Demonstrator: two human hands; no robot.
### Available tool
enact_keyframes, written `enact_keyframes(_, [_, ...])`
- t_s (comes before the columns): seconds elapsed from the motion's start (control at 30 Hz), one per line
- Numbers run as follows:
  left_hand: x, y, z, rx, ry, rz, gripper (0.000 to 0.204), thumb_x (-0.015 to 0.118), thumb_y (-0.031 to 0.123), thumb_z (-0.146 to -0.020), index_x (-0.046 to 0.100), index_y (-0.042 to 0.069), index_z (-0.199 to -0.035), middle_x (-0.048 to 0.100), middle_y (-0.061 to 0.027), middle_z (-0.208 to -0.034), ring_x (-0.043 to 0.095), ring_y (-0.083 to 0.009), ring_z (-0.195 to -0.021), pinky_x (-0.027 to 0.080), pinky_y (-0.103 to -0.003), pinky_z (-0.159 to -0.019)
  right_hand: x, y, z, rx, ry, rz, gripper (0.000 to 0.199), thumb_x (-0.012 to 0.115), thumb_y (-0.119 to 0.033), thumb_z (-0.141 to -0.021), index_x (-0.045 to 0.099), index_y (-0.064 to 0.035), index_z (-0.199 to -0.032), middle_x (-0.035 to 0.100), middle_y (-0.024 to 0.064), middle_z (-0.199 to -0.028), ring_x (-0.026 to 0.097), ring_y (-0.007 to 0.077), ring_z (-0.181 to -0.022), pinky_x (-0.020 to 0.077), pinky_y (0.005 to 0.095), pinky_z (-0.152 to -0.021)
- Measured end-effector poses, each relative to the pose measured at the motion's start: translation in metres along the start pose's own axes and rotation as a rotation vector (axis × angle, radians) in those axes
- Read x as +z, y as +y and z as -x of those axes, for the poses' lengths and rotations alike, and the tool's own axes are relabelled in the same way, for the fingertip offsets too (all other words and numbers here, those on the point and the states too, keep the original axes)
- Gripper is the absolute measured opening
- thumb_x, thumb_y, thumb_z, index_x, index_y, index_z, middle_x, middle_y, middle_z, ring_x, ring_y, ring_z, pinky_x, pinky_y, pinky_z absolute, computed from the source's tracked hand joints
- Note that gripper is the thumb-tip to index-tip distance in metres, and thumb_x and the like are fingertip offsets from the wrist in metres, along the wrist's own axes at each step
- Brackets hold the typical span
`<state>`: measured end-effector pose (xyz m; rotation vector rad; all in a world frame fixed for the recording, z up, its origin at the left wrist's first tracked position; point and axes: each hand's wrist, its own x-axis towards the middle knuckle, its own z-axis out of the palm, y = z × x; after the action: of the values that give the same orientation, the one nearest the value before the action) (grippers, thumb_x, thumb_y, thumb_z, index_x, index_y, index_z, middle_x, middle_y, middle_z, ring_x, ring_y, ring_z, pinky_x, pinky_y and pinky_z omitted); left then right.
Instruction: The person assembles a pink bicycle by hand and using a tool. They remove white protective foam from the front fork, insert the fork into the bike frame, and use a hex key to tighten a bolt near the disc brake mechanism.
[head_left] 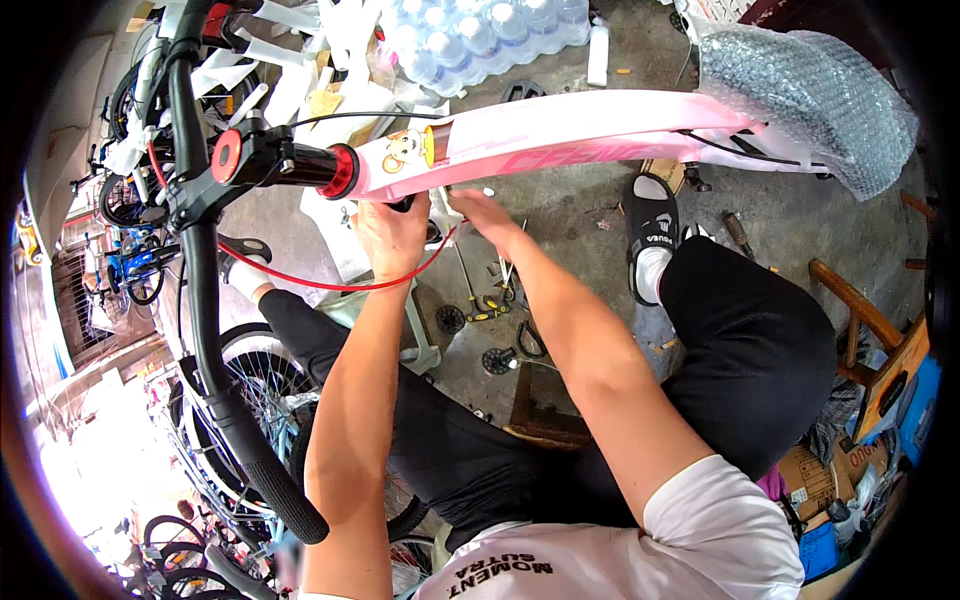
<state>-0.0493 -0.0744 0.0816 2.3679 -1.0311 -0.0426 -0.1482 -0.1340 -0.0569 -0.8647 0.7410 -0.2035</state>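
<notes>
A pink and white bicycle frame [560, 140] stretches across the upper middle, with a black handlebar [205, 330] and stem [245, 165] joined to its left end. Just beneath the frame, by the red headset ring [340, 171], my left hand [392, 238] is closed, its fingers partly hidden, around something with a black end. My right hand [487, 220] is close beside it, fingers bent together at a small pale part under the tube. What either hand grips is mostly hidden. A red cable [330, 286] loops in front of my left wrist.
Bubble wrap [815, 105] covers the frame's right end. Yellow-and-black handled tools [487, 308] lie on the floor between my legs. Shrink-wrapped water bottles [480, 35] lie beyond the frame. A wooden stool [880, 350] is at right; several bicycles [250, 370] crowd the left.
</notes>
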Motion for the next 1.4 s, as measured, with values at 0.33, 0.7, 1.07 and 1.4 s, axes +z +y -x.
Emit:
enact_keyframes(0.33, [0.002,-0.002,-0.003,0.106,-0.040,0.027,0.033,0.076,0.021,-0.079,0.068,0.000,-0.104,0.072,-0.0182,-0.095,0.070,-0.0355,-0.088,0.052,-0.041,-0.079,-0.019,0.011,-0.067,-0.020,-0.398,0.517,0.025,0.058,-0.027,-0.084,0.065,-0.0035,-0.089,0.069,0.0130,-0.085,0.066,0.0260,-0.082,0.0502,0.0398,-0.073])
enact_keyframes(0.7, [0.003,0.008,-0.008,0.186,-0.026,0.114,0.030,0.075,0.011,-0.075,0.070,0.000,-0.103,0.071,-0.0182,-0.100,0.067,-0.0381,-0.095,0.048,-0.045,-0.088,-0.044,0.033,-0.043,-0.387,0.095,0.671,0.026,0.056,-0.021,-0.084,0.071,-0.0147,-0.104,0.070,0.0110,-0.107,0.064,0.0334,-0.102,0.0490,0.0410,-0.091])
enact_keyframes(1.07, [0.001,0.004,-0.004,0.164,-0.035,0.041,0.040,0.075,0.016,-0.078,0.065,-0.001,-0.113,0.066,-0.0224,-0.112,0.060,-0.0408,-0.107,0.043,-0.046,-0.095,-0.020,-0.002,-0.075,-0.516,-0.211,1.183,0.016,0.059,-0.019,-0.079,0.064,-0.0141,-0.093,0.067,0.0105,-0.094,0.062,0.0275,-0.091,0.0483,0.0413,-0.083])
enact_keyframes(1.4, [0.005,0.004,-0.007,0.144,-0.049,0.046,0.041,0.077,0.021,-0.080,0.066,-0.002,-0.113,0.064,-0.0241,-0.115,0.059,-0.0413,-0.109,0.043,-0.046,-0.096,-0.038,0.073,-0.119,-0.731,0.082,0.894,0.020,0.062,-0.024,-0.082,0.067,-0.0117,-0.097,0.070,0.0089,-0.088,0.067,0.0241,-0.084,0.0510,0.0404,-0.076])
